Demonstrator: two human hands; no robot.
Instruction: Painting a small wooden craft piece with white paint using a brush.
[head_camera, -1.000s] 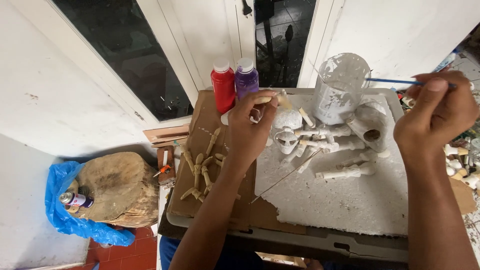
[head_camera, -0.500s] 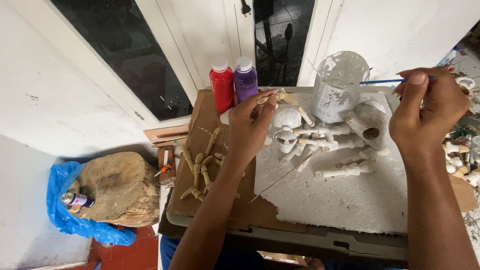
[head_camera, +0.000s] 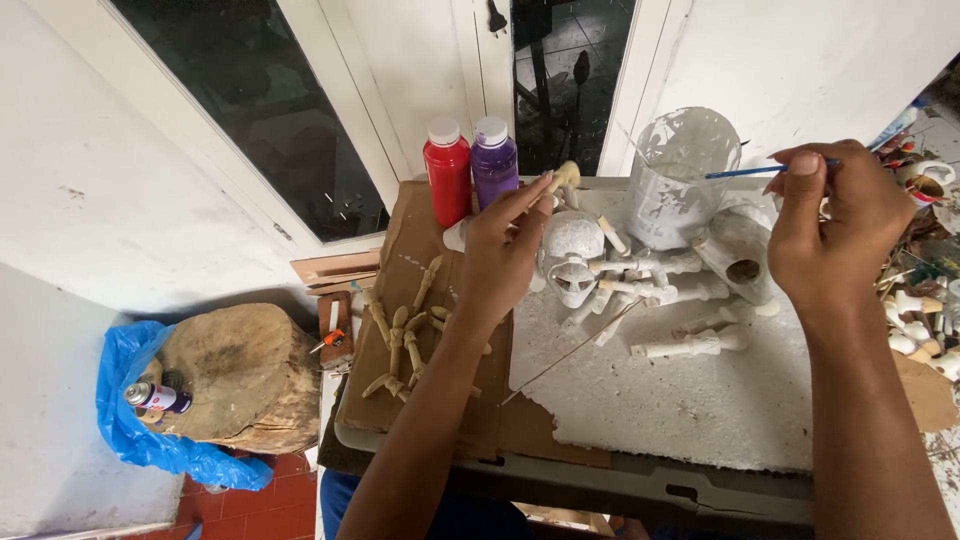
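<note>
Both forearms reach up from the bottom edge of the view, bare to the elbow. The left hand (head_camera: 497, 258) is raised with its back to the camera, wrist slightly bent, thumb and fingertips (head_camera: 535, 192) pinched together at the top around a small pale piece. The right hand (head_camera: 835, 228) sits higher and well apart from the left, also back to the camera, its forearm running nearly straight up. Its fingers are curled in, thumb (head_camera: 797, 195) pressed against the forefinger, gripping a thin stick that points left.
</note>
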